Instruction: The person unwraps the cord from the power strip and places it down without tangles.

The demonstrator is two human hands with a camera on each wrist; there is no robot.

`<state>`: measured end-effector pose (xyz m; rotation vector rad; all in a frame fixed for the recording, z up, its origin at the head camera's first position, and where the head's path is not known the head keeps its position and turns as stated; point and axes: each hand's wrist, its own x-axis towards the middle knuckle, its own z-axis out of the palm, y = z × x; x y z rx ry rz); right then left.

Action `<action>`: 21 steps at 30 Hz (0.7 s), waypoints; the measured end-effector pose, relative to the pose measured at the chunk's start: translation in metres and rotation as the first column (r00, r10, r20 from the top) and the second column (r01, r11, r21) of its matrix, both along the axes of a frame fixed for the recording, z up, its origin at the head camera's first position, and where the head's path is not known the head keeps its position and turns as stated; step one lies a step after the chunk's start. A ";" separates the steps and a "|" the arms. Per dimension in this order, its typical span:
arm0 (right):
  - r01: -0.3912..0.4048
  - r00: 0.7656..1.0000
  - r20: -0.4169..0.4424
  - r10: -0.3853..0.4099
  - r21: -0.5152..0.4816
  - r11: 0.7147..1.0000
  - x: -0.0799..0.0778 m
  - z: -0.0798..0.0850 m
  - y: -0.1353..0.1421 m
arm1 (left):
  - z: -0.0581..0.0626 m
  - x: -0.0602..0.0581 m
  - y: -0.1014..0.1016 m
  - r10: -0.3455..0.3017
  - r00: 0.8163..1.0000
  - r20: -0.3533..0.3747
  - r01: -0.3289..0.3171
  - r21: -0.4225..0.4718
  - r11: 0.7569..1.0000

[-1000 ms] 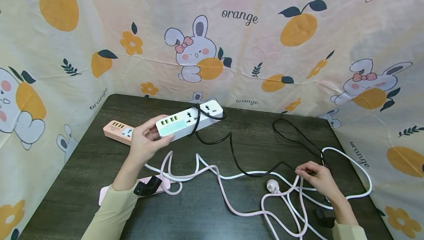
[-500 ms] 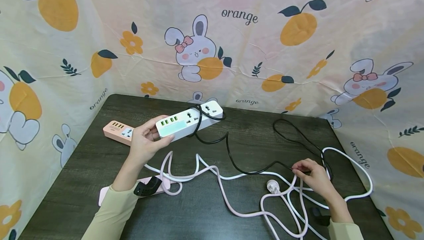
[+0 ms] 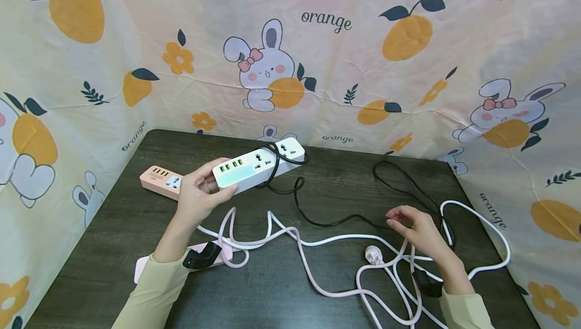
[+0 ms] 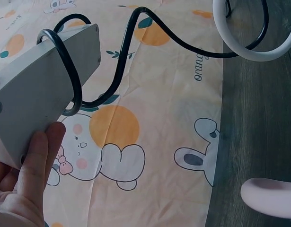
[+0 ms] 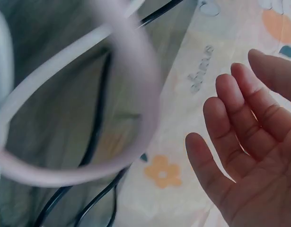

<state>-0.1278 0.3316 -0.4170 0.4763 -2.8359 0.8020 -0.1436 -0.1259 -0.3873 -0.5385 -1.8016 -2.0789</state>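
Observation:
My left hand point(image 3: 199, 195) grips one end of a white power strip point(image 3: 240, 177), held up and tilted over the table's back. Its plain grey underside and my left fingers point(image 4: 36, 156) show in the left wrist view. A black cord point(image 3: 327, 224) loops around the strip's far part and runs down to the right. My right hand point(image 3: 417, 228) is above the cords on the right, its fingertips near that black cord. In the right wrist view, the right hand point(image 5: 254, 151) has its palm showing and loosely bent fingers, with nothing between them.
Behind my left hand lies a salmon-pink power strip point(image 3: 159, 180); a pale pink one point(image 3: 227, 252) is partly under my left wrist. Pale pink cord point(image 3: 308, 274) and white cord point(image 3: 501, 248) tangle across the dark table point(image 3: 254, 298), with a white plug point(image 3: 373, 255) among them.
My right hand has moved left and slightly away from me, its fingers leaving the black cord. The cord's bend near the strip has shifted left. My left hand and the strip stay put.

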 end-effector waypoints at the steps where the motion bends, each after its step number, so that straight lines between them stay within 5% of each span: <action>1: -0.016 1.000 -0.014 0.016 -0.005 1.000 -0.002 0.001 -0.003 | 0.000 0.000 0.000 -0.003 1.000 0.000 0.003 0.005 1.000; 6: -0.078 0.994 -0.074 0.076 -0.023 0.997 -0.011 0.004 -0.018 | 0.001 0.000 0.000 -0.004 1.000 -0.004 0.004 0.007 1.000; 21: -0.154 0.986 -0.077 0.146 -0.100 0.983 -0.030 0.007 -0.048 | 0.000 0.000 -0.002 0.004 1.000 -0.002 -0.004 -0.013 1.000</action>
